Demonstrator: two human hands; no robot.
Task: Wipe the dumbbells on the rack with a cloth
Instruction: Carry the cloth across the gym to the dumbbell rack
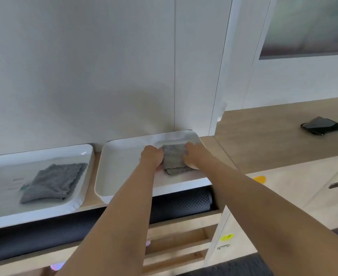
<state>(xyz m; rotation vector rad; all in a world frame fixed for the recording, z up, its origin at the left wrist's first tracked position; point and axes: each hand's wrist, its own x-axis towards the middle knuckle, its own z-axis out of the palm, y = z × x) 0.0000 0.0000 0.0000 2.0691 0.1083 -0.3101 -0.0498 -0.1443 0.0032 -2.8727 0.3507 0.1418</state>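
Two white trays sit side by side on a pale wooden counter, against a white panelled wall. The left tray holds a crumpled grey towel; the right tray overhangs the counter's front edge slightly. Well apart to the right, a flat black pouch lies on the counter. Below the counter, dark textured rolled mats lie in an open shelf, with wooden slats beneath. To the right, light cabinet fronts carry a metal handle, an orange sticker and a yellow sticker. A frosted window sits at the upper right.
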